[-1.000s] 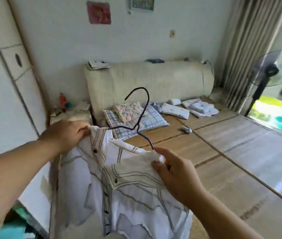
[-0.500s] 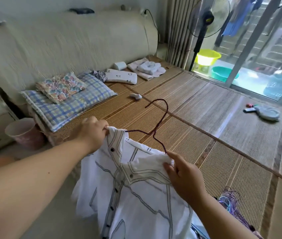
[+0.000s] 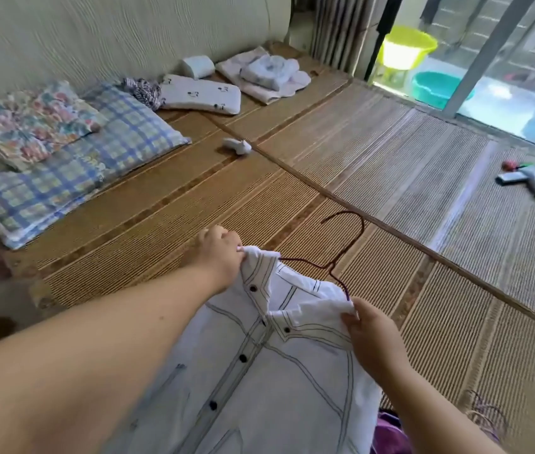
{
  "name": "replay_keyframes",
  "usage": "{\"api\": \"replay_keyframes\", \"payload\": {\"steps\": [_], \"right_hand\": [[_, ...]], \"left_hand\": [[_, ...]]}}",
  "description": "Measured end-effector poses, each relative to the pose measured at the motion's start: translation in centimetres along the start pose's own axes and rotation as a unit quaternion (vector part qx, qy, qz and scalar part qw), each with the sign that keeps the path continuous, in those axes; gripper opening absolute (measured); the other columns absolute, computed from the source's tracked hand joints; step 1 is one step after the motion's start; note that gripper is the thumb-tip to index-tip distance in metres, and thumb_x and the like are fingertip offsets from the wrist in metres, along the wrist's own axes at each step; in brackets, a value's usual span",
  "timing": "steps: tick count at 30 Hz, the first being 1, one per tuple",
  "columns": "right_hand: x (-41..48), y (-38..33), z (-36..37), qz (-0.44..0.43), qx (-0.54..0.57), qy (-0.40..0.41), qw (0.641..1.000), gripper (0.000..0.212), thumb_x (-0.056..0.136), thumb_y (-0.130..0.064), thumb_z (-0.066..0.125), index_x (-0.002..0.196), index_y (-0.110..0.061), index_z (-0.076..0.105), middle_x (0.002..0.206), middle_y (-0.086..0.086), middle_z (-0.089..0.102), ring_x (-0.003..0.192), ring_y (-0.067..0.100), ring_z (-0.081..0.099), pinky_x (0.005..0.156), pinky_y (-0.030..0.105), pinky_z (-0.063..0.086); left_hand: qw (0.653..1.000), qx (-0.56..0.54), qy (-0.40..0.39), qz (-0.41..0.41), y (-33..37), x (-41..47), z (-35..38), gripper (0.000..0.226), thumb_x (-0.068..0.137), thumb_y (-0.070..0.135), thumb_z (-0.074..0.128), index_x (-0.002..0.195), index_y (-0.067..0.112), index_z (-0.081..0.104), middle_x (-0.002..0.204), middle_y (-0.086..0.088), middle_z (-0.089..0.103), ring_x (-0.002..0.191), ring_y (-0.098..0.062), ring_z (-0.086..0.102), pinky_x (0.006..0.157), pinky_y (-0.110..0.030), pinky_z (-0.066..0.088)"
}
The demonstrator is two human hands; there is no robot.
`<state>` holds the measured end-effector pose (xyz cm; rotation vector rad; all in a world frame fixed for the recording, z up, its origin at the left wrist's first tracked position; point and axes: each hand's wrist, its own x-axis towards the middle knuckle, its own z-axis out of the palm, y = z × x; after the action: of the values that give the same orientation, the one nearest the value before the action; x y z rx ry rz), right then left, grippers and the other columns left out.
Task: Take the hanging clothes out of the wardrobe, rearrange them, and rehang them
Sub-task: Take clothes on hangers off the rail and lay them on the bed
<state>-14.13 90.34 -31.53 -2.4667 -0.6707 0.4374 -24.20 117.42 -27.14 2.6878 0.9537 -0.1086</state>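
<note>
Over the woven mat (image 3: 194, 204), left hand (image 3: 217, 253) and right hand (image 3: 371, 329) each pinch the white shirt's (image 3: 276, 371) shoulders; hanger (image 3: 338, 257) inside.

White shirt (image 3: 259, 371) with dark stitching, maroon hanger (image 3: 341, 257), blue plaid pillow (image 3: 72, 165), floral cushion (image 3: 30, 122)

The shirt (image 3: 259, 371) runs off the bottom edge, so its hem and sleeves are out of sight. The hanger (image 3: 331, 264) shows only its hook and neck; its shoulders are hidden under the collar. On the left hand (image 3: 218, 257) and right hand (image 3: 371, 332), the fingers (image 3: 237, 248) end buried in cloth. A purple thing (image 3: 390, 434) under the right arm is half covered and cut off. The small items (image 3: 510, 173) far right are too small to tell.
</note>
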Motion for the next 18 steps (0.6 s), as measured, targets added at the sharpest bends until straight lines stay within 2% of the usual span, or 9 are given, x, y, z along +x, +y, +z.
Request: {"api": "replay_keyframes", "payload": {"steps": [4, 6, 8, 10, 12, 15, 18], "right_hand": [[2.6, 4.2, 3.7, 0.066, 0.050, 0.004, 0.997, 0.013, 0.092, -0.014, 0.051, 0.087, -0.022, 0.060, 0.076, -0.012, 0.059, 0.076, 0.011, 0.057, 0.064, 0.025, 0.043], [3.5, 5.7, 5.1, 0.087, 0.067, 0.003, 0.994, 0.017, 0.090, -0.010, 0.052, 0.098, -0.019, 0.065, 0.078, -0.016, 0.057, 0.080, 0.013, 0.057, 0.065, 0.023, 0.039], [4.4, 6.9, 6.4, 0.120, 0.065, -0.022, 0.990, 0.023, 0.090, -0.010, 0.053, 0.108, -0.017, 0.065, 0.083, -0.012, 0.058, 0.083, 0.014, 0.056, 0.068, 0.026, 0.037], [5.2, 7.6, 7.7, 0.137, 0.043, -0.070, 0.987, 0.028, 0.091, -0.013, 0.051, 0.115, -0.020, 0.062, 0.090, -0.006, 0.063, 0.086, 0.018, 0.059, 0.069, 0.026, 0.038], [5.6, 7.9, 9.0, 0.133, 0.009, -0.097, 0.986, 0.042, 0.089, -0.015, 0.053, 0.130, -0.023, 0.053, 0.106, 0.002, 0.063, 0.096, 0.022, 0.059, 0.074, 0.027, 0.042], [5.2, 7.7, 9.9, 0.118, -0.069, -0.079, 0.987, 0.069, 0.085, -0.026, 0.061, 0.147, -0.022, 0.030, 0.132, 0.008, 0.045, 0.121, 0.025, 0.043, 0.100, 0.034, 0.036], [3.8, 6.5, 9.3, 0.071, -0.150, -0.065, 0.984, 0.073, 0.085, -0.033, 0.058, 0.148, -0.029, 0.022, 0.153, 0.008, 0.020, 0.141, 0.026, 0.018, 0.111, 0.043, 0.025]], "left_hand": [[0.998, -0.013, -0.051, 0.022, 1.5, 2.8, 6.3, 0.035, 0.097, 0.041, 0.037, 0.127, 0.025, 0.047, 0.155, -0.006, 0.021, 0.142, -0.027, 0.015, 0.109, -0.048, 0.024], [0.996, -0.013, -0.075, 0.034, 1.8, 2.9, 8.9, 0.045, 0.095, 0.044, 0.042, 0.137, 0.028, 0.039, 0.158, -0.005, 0.015, 0.144, -0.026, 0.011, 0.112, -0.048, 0.020], [0.994, -0.002, -0.099, 0.049, 2.0, 2.4, 11.3, 0.054, 0.092, 0.047, 0.046, 0.142, 0.029, 0.033, 0.159, -0.005, 0.012, 0.145, -0.025, 0.008, 0.112, -0.047, 0.020], [0.990, 0.000, -0.127, 0.058, 2.1, 1.5, 13.3, 0.059, 0.091, 0.049, 0.048, 0.144, 0.030, 0.029, 0.159, -0.004, 0.008, 0.145, -0.024, 0.005, 0.113, -0.047, 0.019], [0.986, 0.001, -0.156, 0.061, 2.1, 0.5, 14.9, 0.063, 0.090, 0.050, 0.049, 0.146, 0.031, 0.027, 0.160, -0.004, 0.003, 0.146, -0.024, 0.002, 0.114, -0.046, 0.019], [0.981, -0.004, -0.183, 0.057, 2.0, -0.8, 15.8, 0.064, 0.089, 0.050, 0.051, 0.146, 0.034, 0.025, 0.160, -0.001, 0.000, 0.146, -0.023, 0.001, 0.113, -0.046, 0.020], [0.980, -0.010, -0.190, 0.049, 1.9, -2.4, 15.1, 0.066, 0.089, 0.049, 0.052, 0.146, 0.034, 0.024, 0.160, 0.000, -0.001, 0.146, -0.023, 0.002, 0.113, -0.045, 0.021]]}}
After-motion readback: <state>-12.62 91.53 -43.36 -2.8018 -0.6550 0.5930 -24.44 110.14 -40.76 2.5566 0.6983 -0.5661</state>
